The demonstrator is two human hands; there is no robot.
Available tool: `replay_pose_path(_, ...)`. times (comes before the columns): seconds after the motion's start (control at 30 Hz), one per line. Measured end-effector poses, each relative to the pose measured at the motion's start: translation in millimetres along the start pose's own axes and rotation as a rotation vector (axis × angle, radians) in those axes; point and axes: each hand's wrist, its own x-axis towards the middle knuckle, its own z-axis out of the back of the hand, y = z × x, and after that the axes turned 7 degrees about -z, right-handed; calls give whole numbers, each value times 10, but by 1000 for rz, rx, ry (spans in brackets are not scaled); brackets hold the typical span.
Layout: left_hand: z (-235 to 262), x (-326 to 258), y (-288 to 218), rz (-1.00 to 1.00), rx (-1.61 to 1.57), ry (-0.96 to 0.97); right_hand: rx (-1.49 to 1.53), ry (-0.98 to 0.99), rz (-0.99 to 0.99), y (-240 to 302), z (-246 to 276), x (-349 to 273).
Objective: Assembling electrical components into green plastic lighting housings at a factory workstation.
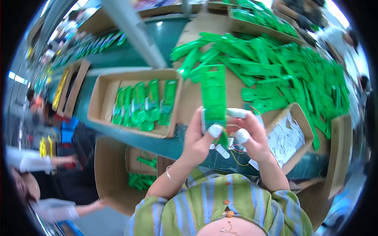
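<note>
Both my hands hold a long green plastic housing (214, 94) upright in front of me, above the table's near edge. My left hand (197, 137) grips its lower left side, with the white-covered thumb over its lower part. On the other side my right hand (251, 135) is closed near its lower right, with white covers on its thumb and a finger. Thin coloured wires and a small white part (222, 152) hang below the housing, between my hands. Whether the right fingers pinch the wires or the housing is hard to make out.
Left on the green table stands a cardboard tray (94, 106) with several green assemblies. A heap of green plastic parts (271, 70) covers the right side. A box of white pieces (285, 137) sits near my right forearm. Below left is a large carton (106, 169); co-workers (27, 185) are nearby.
</note>
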Motion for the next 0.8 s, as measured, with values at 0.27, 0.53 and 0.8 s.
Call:
replay_pose_path(0.27,-169,54,65,-120,136,240,15,-48,41,48,110,-117)
replay_pose_path(0.53,-174,27,92,-77,202,292,168,15,20,73,172,-151)
replay_pose_path(0.8,-180,40,185,-115,454,376,-231,-81,36,231,85,-109)
